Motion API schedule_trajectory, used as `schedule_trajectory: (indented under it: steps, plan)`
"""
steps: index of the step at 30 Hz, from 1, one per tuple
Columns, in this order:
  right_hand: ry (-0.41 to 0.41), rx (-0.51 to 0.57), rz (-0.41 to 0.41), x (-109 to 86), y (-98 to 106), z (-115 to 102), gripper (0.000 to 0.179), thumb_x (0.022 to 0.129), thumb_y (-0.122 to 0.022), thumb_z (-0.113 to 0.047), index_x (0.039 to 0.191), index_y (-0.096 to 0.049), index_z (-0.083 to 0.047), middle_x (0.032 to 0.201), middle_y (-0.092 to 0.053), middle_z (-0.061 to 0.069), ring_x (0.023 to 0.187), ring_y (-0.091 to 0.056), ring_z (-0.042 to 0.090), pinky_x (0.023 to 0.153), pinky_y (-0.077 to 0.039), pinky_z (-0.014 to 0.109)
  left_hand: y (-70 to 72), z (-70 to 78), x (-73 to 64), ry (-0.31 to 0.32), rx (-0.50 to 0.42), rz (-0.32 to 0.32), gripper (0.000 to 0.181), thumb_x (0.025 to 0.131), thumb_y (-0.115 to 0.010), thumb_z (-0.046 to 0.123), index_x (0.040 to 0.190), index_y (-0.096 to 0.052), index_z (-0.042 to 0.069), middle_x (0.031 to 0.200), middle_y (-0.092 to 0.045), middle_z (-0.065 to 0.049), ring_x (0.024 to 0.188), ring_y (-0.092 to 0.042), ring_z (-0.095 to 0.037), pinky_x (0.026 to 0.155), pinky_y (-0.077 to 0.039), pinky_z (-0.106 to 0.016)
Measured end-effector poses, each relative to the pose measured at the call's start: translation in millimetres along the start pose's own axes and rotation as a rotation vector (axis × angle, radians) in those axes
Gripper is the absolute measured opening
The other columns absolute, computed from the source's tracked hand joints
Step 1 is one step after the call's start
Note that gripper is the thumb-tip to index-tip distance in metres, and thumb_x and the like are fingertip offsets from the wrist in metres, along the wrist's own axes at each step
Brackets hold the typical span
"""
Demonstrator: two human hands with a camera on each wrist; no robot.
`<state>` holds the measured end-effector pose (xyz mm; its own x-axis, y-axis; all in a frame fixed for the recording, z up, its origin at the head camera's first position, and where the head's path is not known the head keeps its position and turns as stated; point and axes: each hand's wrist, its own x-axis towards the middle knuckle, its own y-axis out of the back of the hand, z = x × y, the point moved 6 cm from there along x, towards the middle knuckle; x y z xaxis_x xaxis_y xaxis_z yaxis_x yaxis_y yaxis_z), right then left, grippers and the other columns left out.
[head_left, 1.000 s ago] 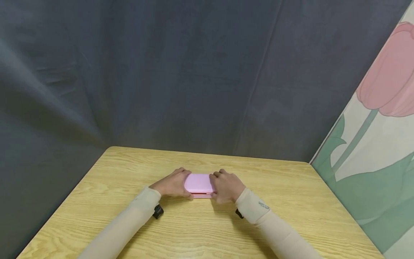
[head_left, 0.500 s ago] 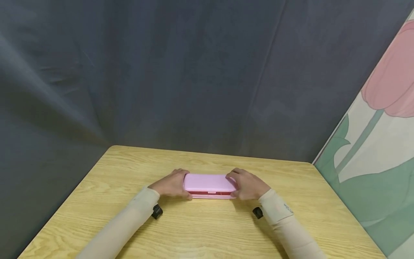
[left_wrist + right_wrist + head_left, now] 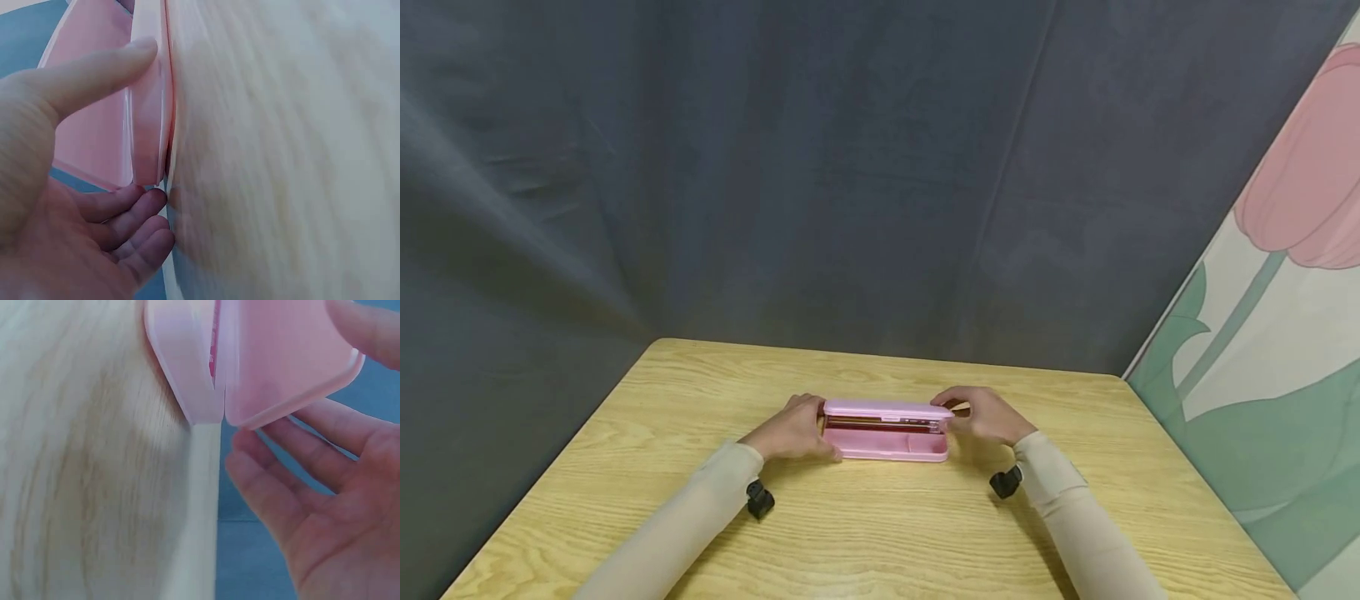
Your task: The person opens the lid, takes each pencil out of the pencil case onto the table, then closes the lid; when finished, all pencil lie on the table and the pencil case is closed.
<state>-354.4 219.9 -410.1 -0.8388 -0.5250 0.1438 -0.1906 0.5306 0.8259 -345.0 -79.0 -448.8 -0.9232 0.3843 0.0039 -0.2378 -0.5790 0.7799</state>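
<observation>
A pink pencil case [image 3: 891, 456] is lying on the wooden desk [image 3: 850, 533], about midway between the left and right edges, its long side facing the near edge. The left hand [image 3: 795, 431] is gripping the left end of the case, with the thumb resting on its front wall. The right hand [image 3: 988, 417] is pinching the right end of the lid [image 3: 880, 409], which is standing partly raised.

To open it well, I think the left hand should be keeping the case flat, while the right is turning the lid slowly and evenly; holding only one end could be twisting it.

Under the lid some long thin items [image 3: 861, 422] are showing, probably pencils or pens, but the lid is covering them partly, so I cannot count them. The hinge is hiding behind. In the right wrist view a red strip [image 3: 214, 350] is carrying small marks, too blurred for reading. From the head, the left fingertips are staying out of sight, and the desk's near edge is falling outside the view.
</observation>
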Motion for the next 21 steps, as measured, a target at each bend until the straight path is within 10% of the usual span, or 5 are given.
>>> schedule_trajectory:
  steps: [21]
  plan:
    - [-0.283, 0.524, 0.125, 8.1, 0, 49, 0.041, 0.097, -0.068, -0.016, 0.126, -0.064, 0.012, 0.119, -0.072, 0.025, 0.102, -0.074, 0.023, 0.092, -0.059, 0.033, 0.7, 3.3, -0.9, -0.034, -0.039, 0.038, 0.071, 0.067, -0.093, 0.034, 0.125, -0.064, 0.006, 0.117, -0.066, -0.003, 0.116, -0.056, -0.022, 0.107, -0.047, -0.045]
